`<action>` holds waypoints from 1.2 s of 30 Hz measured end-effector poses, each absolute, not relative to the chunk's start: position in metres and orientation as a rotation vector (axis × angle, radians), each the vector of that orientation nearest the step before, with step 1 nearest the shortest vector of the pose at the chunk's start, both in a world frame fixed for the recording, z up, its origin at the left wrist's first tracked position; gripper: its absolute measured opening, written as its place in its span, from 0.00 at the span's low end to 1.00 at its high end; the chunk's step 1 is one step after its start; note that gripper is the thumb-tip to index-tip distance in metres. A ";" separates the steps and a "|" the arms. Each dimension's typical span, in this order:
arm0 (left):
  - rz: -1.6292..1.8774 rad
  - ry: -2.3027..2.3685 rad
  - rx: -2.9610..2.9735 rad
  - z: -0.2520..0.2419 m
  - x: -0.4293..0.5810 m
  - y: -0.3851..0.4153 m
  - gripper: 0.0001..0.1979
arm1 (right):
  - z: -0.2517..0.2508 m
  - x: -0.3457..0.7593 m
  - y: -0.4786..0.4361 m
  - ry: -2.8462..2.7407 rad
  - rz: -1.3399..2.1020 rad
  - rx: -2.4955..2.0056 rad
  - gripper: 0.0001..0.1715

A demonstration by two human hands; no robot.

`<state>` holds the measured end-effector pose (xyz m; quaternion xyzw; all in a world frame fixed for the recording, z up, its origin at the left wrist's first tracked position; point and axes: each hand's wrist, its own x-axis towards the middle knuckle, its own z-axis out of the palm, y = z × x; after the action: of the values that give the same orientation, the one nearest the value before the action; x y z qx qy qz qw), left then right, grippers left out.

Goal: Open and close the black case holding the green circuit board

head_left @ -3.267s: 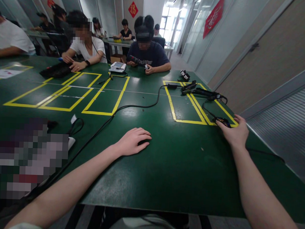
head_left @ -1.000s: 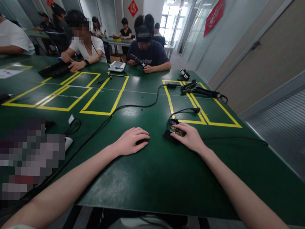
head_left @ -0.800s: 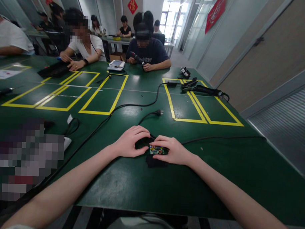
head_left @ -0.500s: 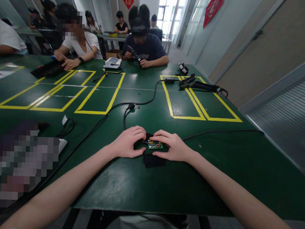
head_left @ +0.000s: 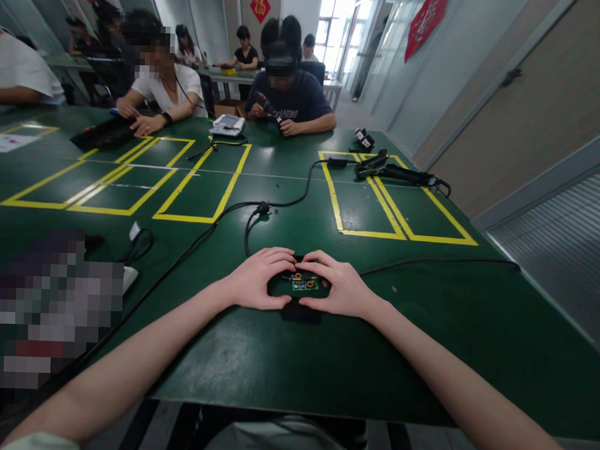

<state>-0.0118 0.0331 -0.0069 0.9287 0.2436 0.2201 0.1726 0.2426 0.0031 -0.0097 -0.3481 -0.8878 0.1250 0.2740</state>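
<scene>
A small green circuit board (head_left: 305,285) with copper-coloured coils lies on the green table between my two hands. My left hand (head_left: 259,279) curves around its left side, with the thumb well apart from the fingers. From the right, my right hand (head_left: 344,285) makes a matching curve, also with thumb and fingers apart. The fingertips of both hands meet near a dark part at the board's far side, mostly hidden by them. Both thumbs are at the far edge of a flat black piece (head_left: 301,312); whether they press on it I cannot tell.
A black cable with a plug (head_left: 262,208) runs across the table (head_left: 216,366); another cord (head_left: 441,260) goes right. Black tool-like items (head_left: 405,173) lie far right. A blurred-out item (head_left: 55,308) is at left. Co-workers sit opposite, one holding a dark tool (head_left: 267,106).
My right fingers have moved off the board towards its far side, and my left fingers have stretched further right. More of the board shows. The view has shifted slightly.
</scene>
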 end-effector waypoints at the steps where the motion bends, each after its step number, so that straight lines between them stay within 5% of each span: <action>1: 0.657 0.699 2.612 -0.008 -0.011 0.034 0.19 | -0.010 0.242 0.003 -2.382 0.350 -0.967 0.29; 4: 0.710 0.703 2.571 -0.010 -0.010 0.035 0.12 | -0.011 0.241 0.004 -2.371 0.394 -1.013 0.21; 10: 0.771 0.737 2.614 -0.009 -0.009 0.033 0.12 | -0.016 0.240 0.006 -2.317 0.361 -1.082 0.13; 36: 0.486 1.065 2.681 -0.005 -0.007 0.031 0.07 | -0.013 0.248 0.005 -2.279 0.275 -1.226 0.21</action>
<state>-0.0067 0.0313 -0.0052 0.9111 0.3619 0.1650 0.1078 0.2479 0.0053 -0.0127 -0.4540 -0.8442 0.1019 0.2663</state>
